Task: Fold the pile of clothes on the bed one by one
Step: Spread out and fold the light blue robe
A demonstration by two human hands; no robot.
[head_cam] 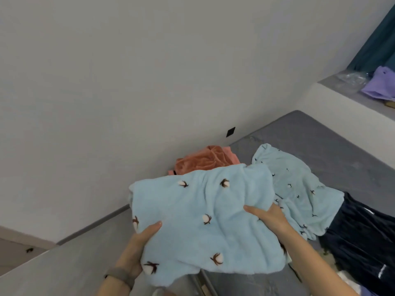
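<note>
Grip: left hand (141, 240) and right hand (267, 214) each clasp an edge of the folded blue garment (205, 221), thumbs on top, fingers hidden beneath.
Garment: held up above the grey bed (320, 142), clear of it.
Nearby: 1 matching blue piece (299, 189) lies flat, a rust cloth (201, 159) behind, dark fabric (363, 238) to the right.
Risk: I'd guess the thick fleece could slump open if either hold slackens before it is set down.

A bedroom in a home: a grey bed (320, 146) sits in the corner of plain white walls (128, 82), strewn with clothes (299, 189) (fleece pyjamas among them), with a teal curtain (376, 43) above a window ledge (333, 82).
</note>
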